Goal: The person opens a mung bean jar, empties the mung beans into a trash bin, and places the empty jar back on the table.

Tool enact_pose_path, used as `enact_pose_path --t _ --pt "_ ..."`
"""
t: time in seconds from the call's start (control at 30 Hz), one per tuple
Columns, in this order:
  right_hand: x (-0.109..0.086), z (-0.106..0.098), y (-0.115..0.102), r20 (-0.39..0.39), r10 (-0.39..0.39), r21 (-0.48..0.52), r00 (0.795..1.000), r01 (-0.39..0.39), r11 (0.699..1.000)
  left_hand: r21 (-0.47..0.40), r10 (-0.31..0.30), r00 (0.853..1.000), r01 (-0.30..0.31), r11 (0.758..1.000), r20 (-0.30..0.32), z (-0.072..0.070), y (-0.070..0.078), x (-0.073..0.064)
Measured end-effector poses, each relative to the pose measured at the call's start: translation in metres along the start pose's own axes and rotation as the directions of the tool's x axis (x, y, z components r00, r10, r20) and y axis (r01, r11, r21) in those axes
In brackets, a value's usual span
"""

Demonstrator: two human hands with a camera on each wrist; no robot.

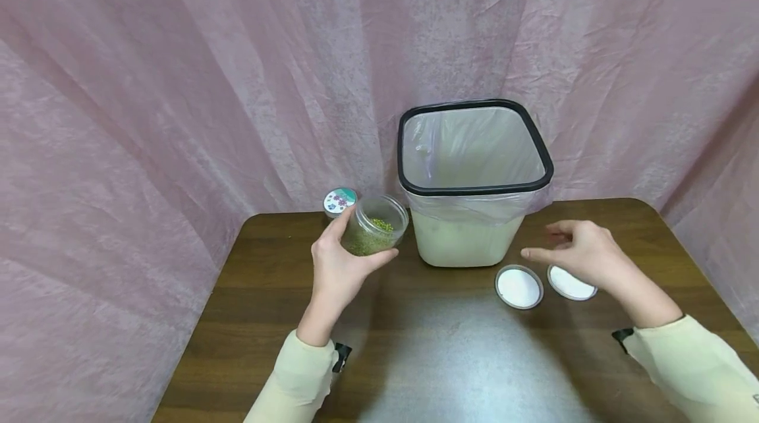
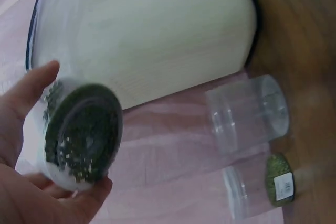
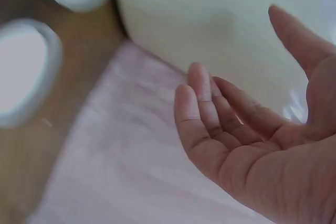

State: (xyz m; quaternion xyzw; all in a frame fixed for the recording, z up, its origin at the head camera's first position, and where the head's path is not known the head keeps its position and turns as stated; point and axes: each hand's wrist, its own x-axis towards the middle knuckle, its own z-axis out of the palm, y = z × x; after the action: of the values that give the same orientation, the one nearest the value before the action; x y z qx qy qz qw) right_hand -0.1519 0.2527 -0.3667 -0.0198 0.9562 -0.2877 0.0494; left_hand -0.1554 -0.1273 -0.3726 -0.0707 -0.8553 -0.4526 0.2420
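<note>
My left hand (image 1: pixel 340 265) grips a clear jar (image 1: pixel 375 225) of small green beans, fingers and thumb around its side. The jar has no lid on and tilts toward the bin, held above the table; its bean-covered base faces the camera in the left wrist view. My right hand (image 1: pixel 584 252) is in the air to the right of the bin, its fingers loosely bent and holding nothing. Below and near it, two round lids lie white side up: one lid (image 1: pixel 518 287) in front of the bin, another lid (image 1: pixel 570 282) partly hidden by that hand.
A pale bin (image 1: pixel 465 238) with a black rim and clear liner stands at the table's back edge. Left of it are a jar with a flowery lid (image 1: pixel 340 201), beans and a label, and an uncovered clear jar (image 2: pixel 249 114). Pink curtain (image 1: pixel 267 80) hangs behind the wooden table (image 1: pixel 255 317).
</note>
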Motion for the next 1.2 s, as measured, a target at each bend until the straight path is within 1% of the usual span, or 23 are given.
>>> enact_pose_path --t 0.07,0.13,0.2,0.27,0.33,0.43,0.5,0.57,0.7,0.83,1.03,1.13,1.2 --pt "0.005 -0.022 -0.006 -0.054 -0.011 0.017 0.998 0.012 1.000 -0.081 -0.052 0.997 0.048 0.996 -0.052 -0.004 0.001 0.006" --pt "0.010 -0.044 -0.012 -0.115 -0.018 0.033 0.993 0.022 0.999 -0.178 -0.100 0.991 0.083 0.981 -0.090 -0.007 0.002 0.012" --pt "0.015 -0.062 -0.020 -0.176 -0.024 0.040 0.984 0.031 0.999 -0.258 -0.131 0.986 0.101 0.961 -0.101 -0.012 0.003 0.019" --pt "0.022 -0.079 -0.028 -0.216 -0.017 0.052 0.976 0.029 0.998 -0.308 -0.158 0.982 0.120 0.944 -0.103 -0.017 0.009 0.025" --pt "0.031 -0.092 -0.036 -0.216 -0.002 0.100 0.976 0.024 0.995 -0.329 -0.167 0.981 0.126 0.936 -0.101 -0.024 0.019 0.029" --pt "0.044 -0.105 -0.046 -0.160 0.046 0.204 0.986 -0.012 0.979 -0.334 -0.163 0.982 0.122 0.935 -0.098 -0.033 0.036 0.035" --pt "0.053 -0.110 -0.052 -0.112 0.075 0.283 0.991 -0.040 0.958 -0.333 -0.150 0.984 0.110 0.937 -0.098 -0.036 0.044 0.039" --pt "0.060 -0.113 -0.057 -0.088 0.092 0.326 0.992 -0.058 0.943 -0.325 -0.135 0.986 0.096 0.941 -0.100 -0.038 0.049 0.043" --pt "0.069 -0.113 -0.065 -0.074 0.097 0.366 0.993 -0.063 0.928 -0.319 -0.101 0.989 0.062 0.946 -0.107 -0.039 0.056 0.053" --pt "0.072 -0.111 -0.070 -0.061 0.100 0.335 0.993 -0.074 0.939 -0.322 -0.088 0.990 0.048 0.946 -0.110 -0.041 0.061 0.059" --pt "0.074 -0.112 -0.075 -0.084 0.102 0.201 0.991 -0.083 0.976 -0.340 -0.083 0.992 0.044 0.939 -0.101 -0.044 0.067 0.065" --pt "0.077 -0.112 -0.076 -0.092 0.104 0.153 0.990 -0.089 0.984 -0.347 -0.074 0.993 0.038 0.937 -0.094 -0.044 0.069 0.068" --pt "0.079 -0.112 -0.077 -0.091 0.116 0.145 0.989 -0.102 0.984 -0.350 -0.071 0.993 0.036 0.936 -0.090 -0.045 0.070 0.070"
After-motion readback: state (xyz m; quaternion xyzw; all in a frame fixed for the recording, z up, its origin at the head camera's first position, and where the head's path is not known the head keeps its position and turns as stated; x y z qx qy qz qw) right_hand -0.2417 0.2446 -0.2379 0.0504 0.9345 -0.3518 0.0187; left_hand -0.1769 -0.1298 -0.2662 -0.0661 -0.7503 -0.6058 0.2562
